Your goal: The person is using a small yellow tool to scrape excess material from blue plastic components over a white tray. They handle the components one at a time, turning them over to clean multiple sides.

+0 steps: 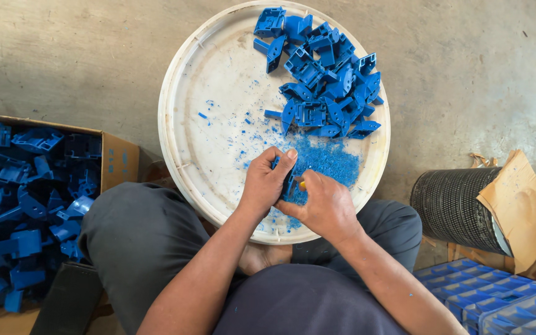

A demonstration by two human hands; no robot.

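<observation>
The left hand (pixel 267 181) grips a blue plastic part (pixel 288 185) while the right hand (pixel 324 205) closes on a small tool (pixel 302 184); a slip could nick the thumb.

The small blue plastic part (pixel 288 184) is mostly hidden between the left hand (pixel 267 181) and the right hand (pixel 322 205), so its shape is hard to tell, and only a tiny orange bit of something (pixel 303 184) peeks out by the right hand. The cardboard box (pixel 119 160) of blue parts is cut off by the left edge. The stacked blue trays (pixel 491 298) run off the bottom right corner, and the torn cardboard (pixel 516 198) covers part of the dark ribbed cylinder (pixel 451 208).
</observation>
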